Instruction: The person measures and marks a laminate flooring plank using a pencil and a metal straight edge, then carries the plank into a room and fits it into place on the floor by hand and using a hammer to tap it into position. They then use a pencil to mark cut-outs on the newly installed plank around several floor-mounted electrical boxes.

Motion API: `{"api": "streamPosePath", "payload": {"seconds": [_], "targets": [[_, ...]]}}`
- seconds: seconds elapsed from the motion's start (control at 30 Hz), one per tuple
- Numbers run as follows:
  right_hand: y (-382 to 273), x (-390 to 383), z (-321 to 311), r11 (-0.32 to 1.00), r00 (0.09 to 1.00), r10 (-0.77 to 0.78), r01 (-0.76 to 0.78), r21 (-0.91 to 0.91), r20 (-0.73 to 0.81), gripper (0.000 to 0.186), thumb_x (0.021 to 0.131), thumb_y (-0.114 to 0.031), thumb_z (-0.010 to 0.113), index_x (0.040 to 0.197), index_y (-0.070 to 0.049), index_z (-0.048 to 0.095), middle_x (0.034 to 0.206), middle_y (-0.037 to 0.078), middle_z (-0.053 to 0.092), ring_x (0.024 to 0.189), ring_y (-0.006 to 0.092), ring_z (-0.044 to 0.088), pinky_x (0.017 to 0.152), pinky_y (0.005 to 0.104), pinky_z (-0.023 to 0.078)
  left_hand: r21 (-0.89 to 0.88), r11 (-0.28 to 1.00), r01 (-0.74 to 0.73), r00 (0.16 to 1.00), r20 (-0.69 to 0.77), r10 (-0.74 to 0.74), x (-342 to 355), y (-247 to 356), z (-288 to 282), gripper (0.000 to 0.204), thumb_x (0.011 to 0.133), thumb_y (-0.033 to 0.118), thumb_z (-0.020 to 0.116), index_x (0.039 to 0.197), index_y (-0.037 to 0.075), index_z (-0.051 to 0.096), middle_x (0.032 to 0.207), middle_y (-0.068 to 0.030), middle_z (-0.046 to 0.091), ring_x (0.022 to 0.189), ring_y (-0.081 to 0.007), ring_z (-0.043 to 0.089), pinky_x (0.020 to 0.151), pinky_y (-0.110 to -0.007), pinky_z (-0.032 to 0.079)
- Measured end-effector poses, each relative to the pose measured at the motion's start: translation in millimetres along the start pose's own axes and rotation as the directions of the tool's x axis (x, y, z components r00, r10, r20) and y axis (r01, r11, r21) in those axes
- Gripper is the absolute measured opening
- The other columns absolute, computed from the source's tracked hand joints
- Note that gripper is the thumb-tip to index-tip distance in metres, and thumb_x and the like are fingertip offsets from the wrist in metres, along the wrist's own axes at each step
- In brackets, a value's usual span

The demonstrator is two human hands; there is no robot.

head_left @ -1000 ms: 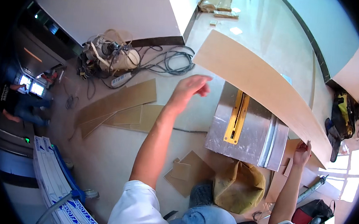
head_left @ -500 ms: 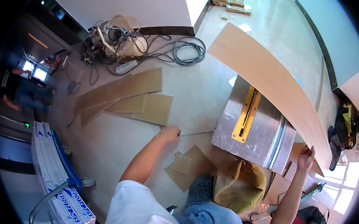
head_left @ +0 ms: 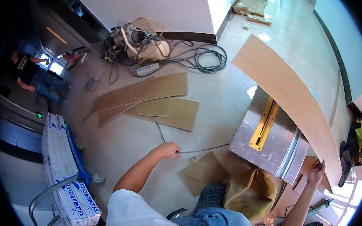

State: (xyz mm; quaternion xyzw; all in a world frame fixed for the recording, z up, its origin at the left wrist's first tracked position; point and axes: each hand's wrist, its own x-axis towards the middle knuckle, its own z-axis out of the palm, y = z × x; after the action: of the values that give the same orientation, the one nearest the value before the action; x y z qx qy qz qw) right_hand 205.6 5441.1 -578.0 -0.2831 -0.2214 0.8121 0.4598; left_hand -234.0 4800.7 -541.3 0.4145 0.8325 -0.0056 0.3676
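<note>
Left hand: just below centre, about 6 o'clock, left hand [head_left: 170,150] has its fingers curled closed around a thin, rubbery-looking dark cable [head_left: 203,149]
Cable run: one stretch heads to 2 o'clock toward the saw, the other up to 11 toward some boards
Right hand: out at 4 o'clock, right hand [head_left: 316,173] has its fingers pinching the near edge of the long plank
Long plank [head_left: 290,90]: tan, smooth, faint grain, sweeping from 1 o'clock round to 4; looks bowed, but the fisheye bends stuff. Crosses over the desk in view, can't tell if it's actually resting on it
Saw desk [head_left: 246,131]: 3 o'clock, flat scuffed grey metal, with a yellow slotted insert [head_left: 264,124] and a shiny groove
Floor boards [head_left: 149,94]: flat brownish rectangles overlapping at 10 o'clock
Offcuts [head_left: 202,172]: squarish thin pieces near 5 o'clock
Sack [head_left: 250,194]: crumpled mustard fabric, between 4 and 5
Compressor [head_left: 156,50]: 11 o'clock, rounded cream tank, messy hoses
Cartons [head_left: 70,189]: long white-and-blue boxes stacked at 8
</note>
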Motion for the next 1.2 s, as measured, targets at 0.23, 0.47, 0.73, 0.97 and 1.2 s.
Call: {"api": "streamPosePath", "payload": {"seconds": [0.23, 0.47, 0.73, 0.97, 1.2], "targets": [[-24, 28, -50, 0.999, 0.998, 0.042, -0.043, 0.016, 0.038, 0.022, 0.097, -0.015, 0.059, 0.106, 0.004, 0.065, 0.101, 0.015, 0.070, 0.088, 0.0192, 0.066, 0.078, 0.0271, 0.056, 0.072, 0.895, 0.441, 0.802, -0.479, -0.357, -28, -81, 29, 0.015, 0.083, 0.018, 0.059, 0.089, 0.007, 0.066, 0.096, -0.0147, 0.066, 0.099, -0.0321, 0.061, 0.087, -0.046, 0.048], [-3, 10, -37, 0.998, 0.996, 0.050, -0.048, -0.032, 0.068, 0.023, 0.098, -0.016, 0.058, 0.110, 0.003, 0.064, 0.103, 0.014, 0.069, 0.091, 0.0204, 0.066, 0.080, 0.0266, 0.057, -0.028, 0.984, 0.179, 0.853, -0.494, -0.169, -17, -107, 44, 0.015, 0.081, 0.011, 0.056, 0.087, 0.005, 0.068, 0.096, -0.0171, 0.067, 0.098, -0.0363, 0.060, 0.087, -0.048, 0.049], [-28, 14, -39, 0.997, 0.989, -0.061, 0.053, -0.064, -0.132, 0.022, 0.099, -0.022, 0.056, 0.107, -0.004, 0.066, 0.086, 0.007, 0.066, 0.076, 0.0140, 0.060, 0.067, 0.0234, 0.052, -0.254, 0.958, 0.131, 0.855, -0.460, -0.239, 18, -8, 22, 0.038, 0.088, 0.042, 0.059, 0.083, 0.006, 0.070, 0.089, -0.0175, 0.066, 0.087, -0.0372, 0.063, 0.075, -0.047, 0.050], [13, -39, 64, 0.981, 0.975, 0.076, -0.110, -0.161, -0.207, 0.012, 0.093, -0.024, 0.065, 0.091, -0.012, 0.064, 0.073, 0.002, 0.063, 0.063, 0.0130, 0.056, 0.056, 0.0227, 0.046, -0.621, 0.750, -0.227, 0.658, -0.666, -0.352, -24, 53, -40, 0.017, 0.088, 0.018, 0.068, 0.090, 0.001, 0.071, 0.087, -0.0111, 0.070, 0.080, -0.0176, 0.066, 0.073, -0.029, 0.052], [-11, -24, 31, 0.928, 0.930, 0.113, -0.224, -0.296, -0.350, 0.040, 0.095, -0.040, 0.058, 0.112, -0.004, 0.054, 0.101, 0.010, 0.064, 0.077, 0.0172, 0.061, 0.056, 0.0229, 0.048, -0.461, 0.795, -0.394, 0.588, -0.791, -0.167, 0, 158, -155, 0.029, 0.092, 0.031, 0.066, 0.098, 0.003, 0.069, 0.079, -0.0105, 0.068, 0.073, -0.0139, 0.063, 0.067, -0.029, 0.049]]}}
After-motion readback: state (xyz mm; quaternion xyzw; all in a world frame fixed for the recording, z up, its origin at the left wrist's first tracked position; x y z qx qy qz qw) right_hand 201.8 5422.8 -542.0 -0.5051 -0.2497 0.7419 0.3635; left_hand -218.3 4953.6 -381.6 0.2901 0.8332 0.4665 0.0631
